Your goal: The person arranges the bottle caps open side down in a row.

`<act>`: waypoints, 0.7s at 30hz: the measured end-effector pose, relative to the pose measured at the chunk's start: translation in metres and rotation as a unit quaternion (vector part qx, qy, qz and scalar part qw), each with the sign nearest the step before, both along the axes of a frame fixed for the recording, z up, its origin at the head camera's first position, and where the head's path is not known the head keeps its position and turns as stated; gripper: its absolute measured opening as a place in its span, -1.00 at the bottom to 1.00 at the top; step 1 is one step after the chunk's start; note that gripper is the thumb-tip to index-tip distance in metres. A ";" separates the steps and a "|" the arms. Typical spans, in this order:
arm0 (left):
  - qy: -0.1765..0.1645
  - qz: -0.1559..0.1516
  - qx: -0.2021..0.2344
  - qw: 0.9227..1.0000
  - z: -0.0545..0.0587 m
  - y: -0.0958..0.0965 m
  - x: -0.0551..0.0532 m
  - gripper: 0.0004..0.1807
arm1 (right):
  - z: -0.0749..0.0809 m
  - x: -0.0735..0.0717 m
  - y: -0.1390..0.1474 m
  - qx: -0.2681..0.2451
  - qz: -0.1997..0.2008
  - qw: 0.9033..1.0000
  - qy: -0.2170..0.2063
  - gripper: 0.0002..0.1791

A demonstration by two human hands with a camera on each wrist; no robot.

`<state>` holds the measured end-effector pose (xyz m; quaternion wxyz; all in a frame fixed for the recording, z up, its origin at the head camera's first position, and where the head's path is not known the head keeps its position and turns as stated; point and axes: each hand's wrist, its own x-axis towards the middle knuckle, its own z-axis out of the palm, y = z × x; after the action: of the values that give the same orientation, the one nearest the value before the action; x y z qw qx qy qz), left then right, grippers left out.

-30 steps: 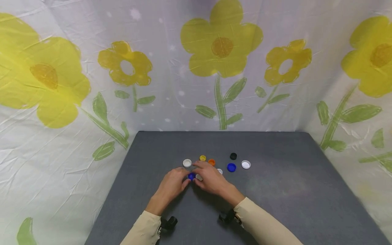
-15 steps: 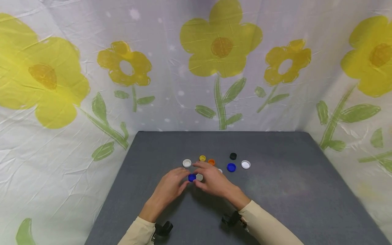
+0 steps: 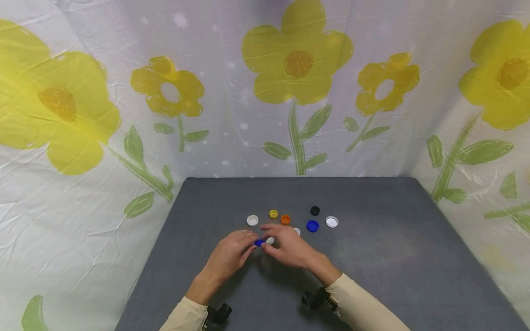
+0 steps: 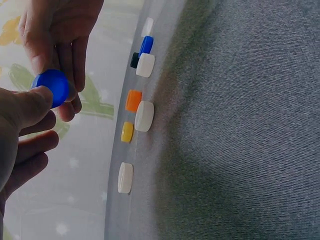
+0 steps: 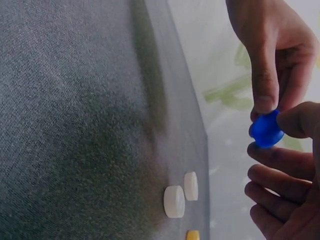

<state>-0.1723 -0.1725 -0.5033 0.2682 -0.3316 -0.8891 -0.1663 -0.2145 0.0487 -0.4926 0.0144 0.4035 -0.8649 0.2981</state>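
Note:
Between both hands, a blue bottle cap point(image 3: 259, 242) is held up off the table, its round face showing in the left wrist view. My left hand point(image 3: 231, 252) pinches it from the left, thumb on the cap's face. From the other side, my right hand point(image 3: 287, 246) has thumb and index finger at the cap's edge, the other fingers spread, as the right wrist view shows. A white cap point(image 3: 270, 240) lies on the table just under the right fingers. Another white cap point(image 3: 297, 231) is partly hidden behind the right hand.
On the grey table point(image 3: 372, 276), beyond the hands, lie a white cap point(image 3: 252, 220), a yellow cap point(image 3: 273, 214) and an orange cap point(image 3: 285, 219). Farther right are a black cap point(image 3: 315, 210), a second blue cap point(image 3: 312, 225) and a white cap point(image 3: 332, 222). Flowered cloth point(image 3: 227, 138) surrounds the table.
The held blue cap has come slightly nearer the person and tilted, so its face shows less in the head view. Both forearms have shifted a little outward. The other caps stay put.

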 end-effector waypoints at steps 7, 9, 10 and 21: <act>-0.045 0.023 0.052 0.997 -0.001 0.003 0.003 -0.76 | 0.000 0.003 0.001 -0.025 -0.011 1.000 0.007 -0.67; -0.077 0.035 0.086 0.993 -0.001 0.005 0.004 -0.80 | 0.001 0.004 0.002 -0.041 -0.015 0.999 0.030 -0.65; -0.094 0.043 0.102 0.989 0.000 0.005 0.004 -0.82 | 0.001 0.005 0.002 -0.049 -0.017 0.998 0.043 -0.65; -0.350 0.098 0.269 0.892 0.009 0.002 0.006 -0.89 | 0.001 0.009 0.005 -0.092 0.005 0.987 0.128 -0.50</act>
<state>-0.1666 -0.1702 -0.4946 0.0340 -0.0782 -0.8749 -0.4766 -0.2058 0.0536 -0.4921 0.1608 0.4397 -0.8229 0.3220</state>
